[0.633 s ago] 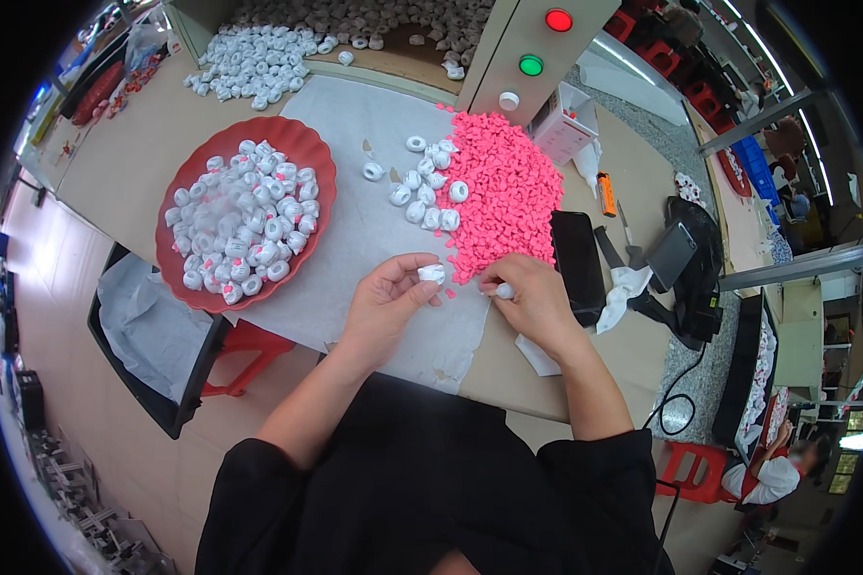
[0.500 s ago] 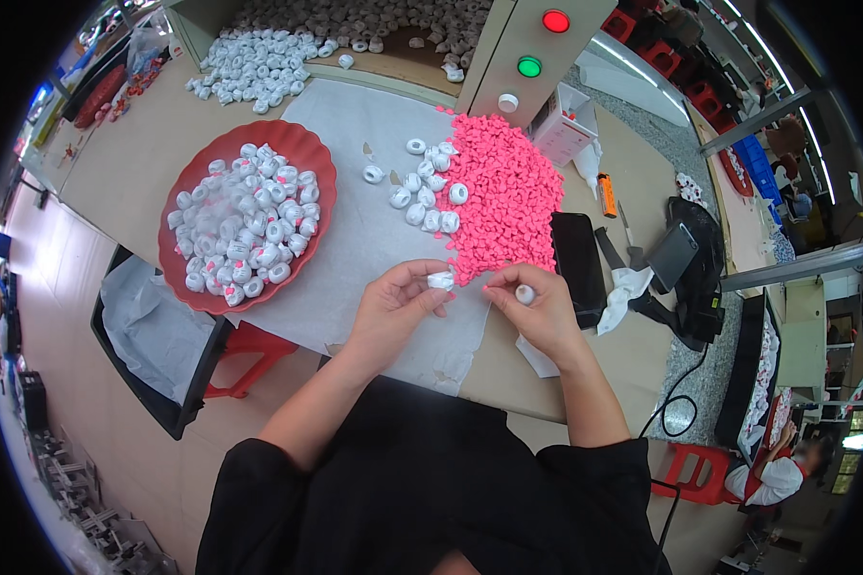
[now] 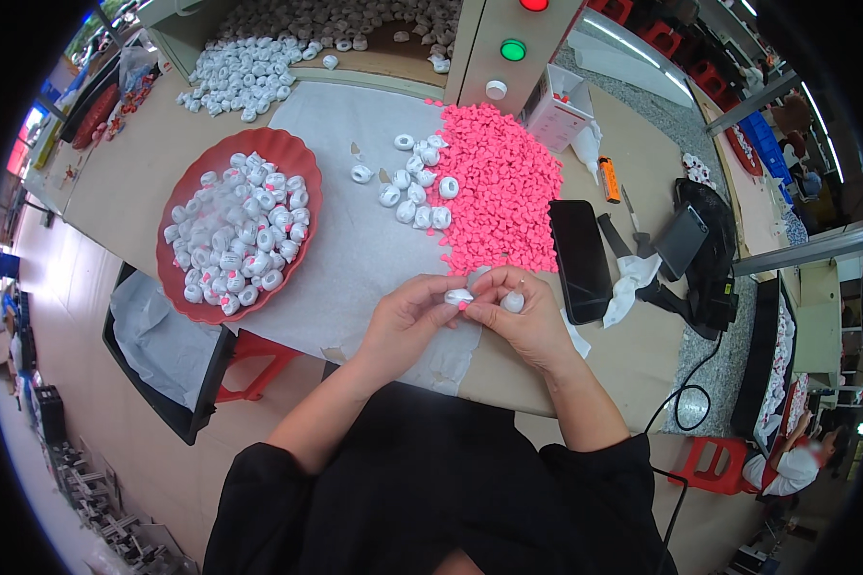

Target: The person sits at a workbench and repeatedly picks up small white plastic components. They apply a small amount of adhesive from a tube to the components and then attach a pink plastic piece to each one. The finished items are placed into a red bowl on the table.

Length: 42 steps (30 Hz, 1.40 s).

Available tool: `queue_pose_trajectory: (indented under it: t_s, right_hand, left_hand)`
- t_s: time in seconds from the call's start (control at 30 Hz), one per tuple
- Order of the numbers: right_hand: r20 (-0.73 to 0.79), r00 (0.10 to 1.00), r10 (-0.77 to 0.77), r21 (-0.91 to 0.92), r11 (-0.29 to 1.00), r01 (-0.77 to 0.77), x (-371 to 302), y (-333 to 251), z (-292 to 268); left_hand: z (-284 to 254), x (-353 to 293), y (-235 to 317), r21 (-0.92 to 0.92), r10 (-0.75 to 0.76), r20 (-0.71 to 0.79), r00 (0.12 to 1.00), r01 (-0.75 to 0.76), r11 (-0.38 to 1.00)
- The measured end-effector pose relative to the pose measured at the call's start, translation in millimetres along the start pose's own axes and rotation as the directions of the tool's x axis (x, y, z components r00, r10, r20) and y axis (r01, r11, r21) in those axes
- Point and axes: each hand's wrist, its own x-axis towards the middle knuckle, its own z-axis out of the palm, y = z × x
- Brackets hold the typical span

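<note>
My left hand [image 3: 405, 324] pinches a small white rounded piece [image 3: 456, 296] between thumb and fingertips. My right hand [image 3: 535, 331] meets it, its thumb and forefinger at a small pink piece [image 3: 463, 307] against the white one. A white round-ended object [image 3: 513, 302] sits in the curled fingers of my right hand; its kind is hidden. Just beyond my hands lies a heap of pink bow-like pieces [image 3: 499, 182], with several loose white rounded pieces [image 3: 414, 192] along its left side. A red scalloped bowl [image 3: 307, 225] at the left holds many white pieces, some bearing pink bits.
White paper [image 3: 355, 264] covers part of the table. To the right lie a black phone [image 3: 580, 264], an orange lighter-like object [image 3: 609, 179], a knife [image 3: 631, 211] and a black bag [image 3: 714, 230]. A box with lights [image 3: 513, 57] stands behind. A black tray [image 3: 201, 393] lies lower left.
My right hand has moved left and its fingertips now meet the white piece in my left hand, with the pink piece against it. The view has shifted slightly.
</note>
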Motion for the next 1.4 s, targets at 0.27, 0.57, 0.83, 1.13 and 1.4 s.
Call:
queue_pose_trajectory:
  t_s: [0.27,0.57,0.83,1.13,1.4]
  right_hand:
    - [-0.028,0.999,-0.020,-0.212,0.977,0.014,0.3,-3.4,-1.5]
    - [-0.132,0.966,-0.221,-0.320,0.932,0.169,-2.3,6.6,11.3]
    - [-0.068,0.936,-0.346,-0.304,0.900,0.311,1.0,14.2,14.0]
    - [-0.035,0.872,-0.488,-0.415,0.801,0.432,-1.5,16.1,19.2]
    - [-0.025,0.829,-0.559,-0.486,0.732,0.479,-1.0,21.3,20.0]
  left_hand:
    - [-3.3,0.9,0.6,0.106,0.023,0.034,0.999,-0.026,0.994]
    - [-0.8,-0.2,-0.4,-0.035,-0.019,-0.028,0.999,0.018,0.999]
    - [-1.6,1.3,-2.8,-0.115,-0.071,-0.091,0.993,0.060,0.992]
    - [2.0,0.3,-6.8,-0.162,-0.053,-0.145,0.988,0.029,0.986]
    - [3.1,1.0,-6.2,-0.170,-0.068,-0.151,0.986,0.042,0.985]
